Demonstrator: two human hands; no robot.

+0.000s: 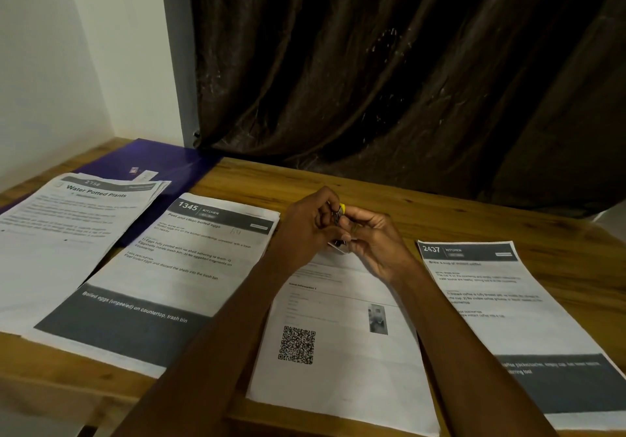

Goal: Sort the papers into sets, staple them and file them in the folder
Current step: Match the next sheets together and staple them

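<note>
Nearest to the camera, four groups of papers lie on the wooden table (372,179): the QR-code sheet (338,352) in the middle, the "2437" set (501,318) at the right, the "1345" set (162,267) at the left, and further left the "Water Potted Plants" set (67,233). Above the top edge of the QR-code sheet, the left hand (305,230) and the right hand (369,243) meet, with fingers curled around a small stapler (338,214) with a yellow tip; both pinch it, and a corner of the sheet seems to be lifted between them, but this part is too small to be sure. I think the stapling step is in hand. The risk is that the pages are not squared, so the staple catches only some of them or goes in crooked. Farther away, the purple folder (149,162) lies partly under the left set, before the dark curtain (406,64).
</note>
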